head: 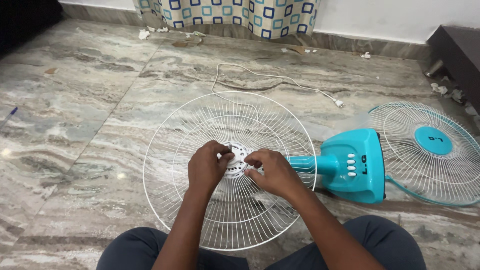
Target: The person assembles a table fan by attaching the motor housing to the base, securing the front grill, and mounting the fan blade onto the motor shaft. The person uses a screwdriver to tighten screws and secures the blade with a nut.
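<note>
White grille hub (237, 159) seemingly between fingers (223, 156)

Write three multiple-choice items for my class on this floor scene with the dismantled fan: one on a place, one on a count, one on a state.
1. Where does the round white wire fan guard lie?
A. on the marbled stone floor
B. on a shelf
C. on a chair

2. How many white buttons show on the turquoise plastic fan base?
A. one
B. four
C. nine

3. What state is the white power cord's plug in?
A. in a wall socket
B. loose on the floor
C. held in a hand

Answers: 1 A, the guard rests flat on the floor under the left hand and right hand; 2 B, four sit in a column; 3 B, the plug lies free on the stone.
</note>
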